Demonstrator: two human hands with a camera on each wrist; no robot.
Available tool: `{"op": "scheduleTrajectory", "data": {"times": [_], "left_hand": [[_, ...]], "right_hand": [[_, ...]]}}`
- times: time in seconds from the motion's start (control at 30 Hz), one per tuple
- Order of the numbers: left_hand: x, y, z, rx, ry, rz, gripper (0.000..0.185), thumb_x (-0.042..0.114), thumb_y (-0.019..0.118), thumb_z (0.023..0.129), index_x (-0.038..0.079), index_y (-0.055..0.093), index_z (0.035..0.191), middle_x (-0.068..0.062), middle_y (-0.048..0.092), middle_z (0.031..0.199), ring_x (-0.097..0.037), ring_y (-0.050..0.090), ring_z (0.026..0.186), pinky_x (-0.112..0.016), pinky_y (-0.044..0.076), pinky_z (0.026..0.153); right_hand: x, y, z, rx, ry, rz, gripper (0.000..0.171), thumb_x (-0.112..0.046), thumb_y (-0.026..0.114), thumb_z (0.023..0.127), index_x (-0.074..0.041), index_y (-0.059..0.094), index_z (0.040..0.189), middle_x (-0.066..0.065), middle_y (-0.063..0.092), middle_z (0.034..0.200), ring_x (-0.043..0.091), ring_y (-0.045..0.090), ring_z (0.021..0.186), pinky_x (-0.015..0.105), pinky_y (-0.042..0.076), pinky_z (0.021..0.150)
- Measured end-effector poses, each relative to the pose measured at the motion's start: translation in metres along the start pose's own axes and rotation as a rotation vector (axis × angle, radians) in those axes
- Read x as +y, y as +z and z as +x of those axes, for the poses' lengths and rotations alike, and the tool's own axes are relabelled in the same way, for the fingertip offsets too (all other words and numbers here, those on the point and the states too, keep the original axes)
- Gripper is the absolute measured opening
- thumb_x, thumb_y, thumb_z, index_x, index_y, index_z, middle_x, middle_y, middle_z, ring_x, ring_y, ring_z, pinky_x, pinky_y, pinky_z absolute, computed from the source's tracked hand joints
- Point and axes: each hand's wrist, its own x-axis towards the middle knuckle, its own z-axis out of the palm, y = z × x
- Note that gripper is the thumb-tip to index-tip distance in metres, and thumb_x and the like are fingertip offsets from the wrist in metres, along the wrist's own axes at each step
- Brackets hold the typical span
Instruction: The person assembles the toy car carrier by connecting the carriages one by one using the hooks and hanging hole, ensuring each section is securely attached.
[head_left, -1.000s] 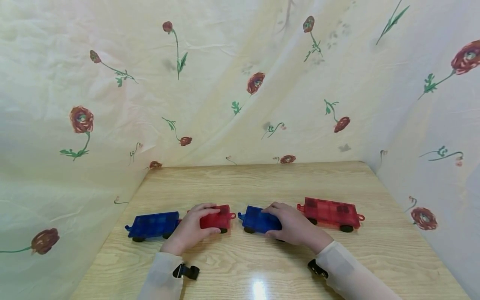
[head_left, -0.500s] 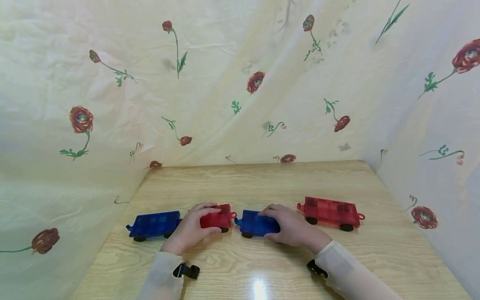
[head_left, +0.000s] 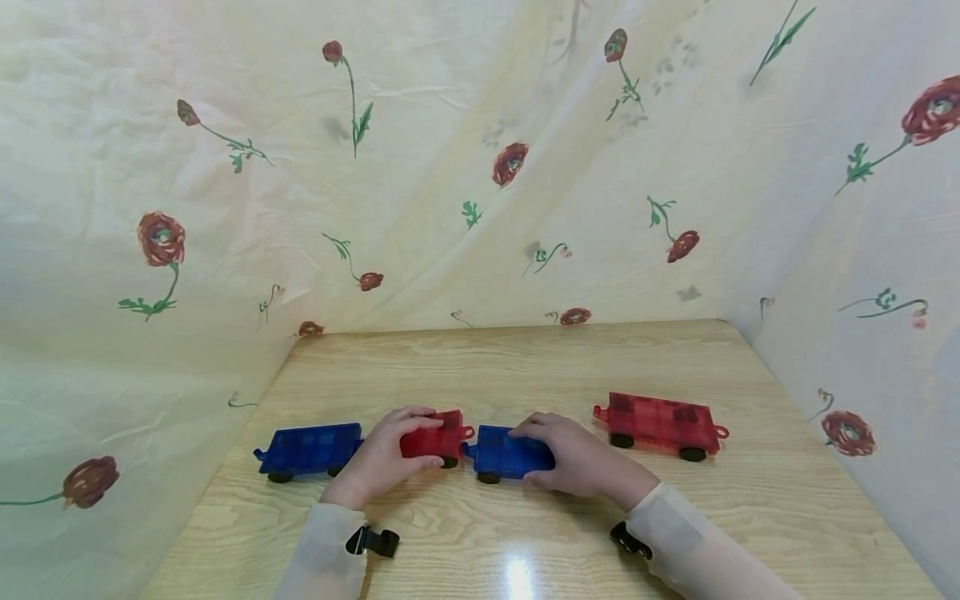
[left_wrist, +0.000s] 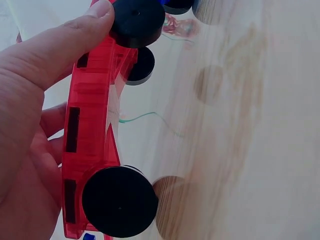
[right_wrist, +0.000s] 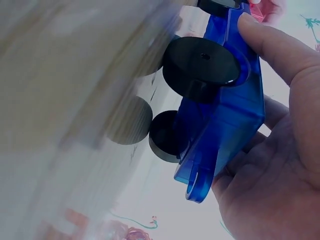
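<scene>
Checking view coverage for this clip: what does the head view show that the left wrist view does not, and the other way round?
Only the head view shows the whole row on the wooden table: the long blue wagon at far left, the right hand gripping the short blue wagon, and the long red wagon standing apart at right, with flowered cloth behind.

Only the left wrist view shows the underside of the red wagon and its black wheels.

Both show the left hand gripping that red wagon.
</scene>
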Motion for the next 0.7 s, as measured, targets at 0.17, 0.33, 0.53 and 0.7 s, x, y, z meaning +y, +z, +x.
{"op": "scheduleTrajectory", "data": {"times": [0.17, 0.33, 0.53, 0.7], "left_hand": [[0.0005, 0.0001, -0.0002, -0.011, -0.013, 0.015, 0.057, 0.05, 0.077, 0.075, 0.037, 0.06, 0.128, 0.017, 0.044, 0.139, -0.019, 0.042, 0.128, -0.036, 0.053, 0.085], [0.0001, 0.0013, -0.0004, -0.017, -0.04, 0.052, 0.056, 0.053, 0.077, 0.074, 0.041, 0.061, 0.127, 0.022, 0.042, 0.138, -0.016, 0.039, 0.13, -0.039, 0.049, 0.092], [-0.0004, 0.0017, -0.0003, -0.022, -0.047, 0.071, 0.056, 0.055, 0.076, 0.074, 0.043, 0.061, 0.126, 0.025, 0.041, 0.137, -0.015, 0.038, 0.131, -0.042, 0.047, 0.095], [0.0003, 0.001, -0.0006, -0.033, -0.043, 0.067, 0.055, 0.055, 0.076, 0.073, 0.044, 0.062, 0.124, 0.024, 0.043, 0.138, -0.013, 0.038, 0.131, -0.046, 0.044, 0.098]], "right_hand": [[0.0027, 0.0023, 0.0006, 0.013, -0.002, -0.001, 0.062, -0.048, 0.077, 0.079, -0.028, 0.056, 0.134, -0.006, 0.05, 0.134, 0.02, 0.049, 0.119, 0.044, 0.046, 0.095], [0.0024, 0.0015, 0.0007, 0.003, 0.003, -0.001, 0.063, -0.049, 0.076, 0.079, -0.028, 0.056, 0.135, -0.005, 0.05, 0.134, 0.02, 0.048, 0.12, 0.044, 0.046, 0.095], [0.0024, 0.0002, 0.0002, -0.006, 0.022, 0.007, 0.063, -0.049, 0.076, 0.079, -0.029, 0.056, 0.135, -0.005, 0.049, 0.135, 0.02, 0.047, 0.121, 0.044, 0.045, 0.096], [0.0034, 0.0008, 0.0001, -0.01, 0.025, 0.004, 0.063, -0.05, 0.076, 0.079, -0.03, 0.055, 0.135, -0.006, 0.049, 0.135, 0.02, 0.047, 0.121, 0.044, 0.045, 0.096]]}}
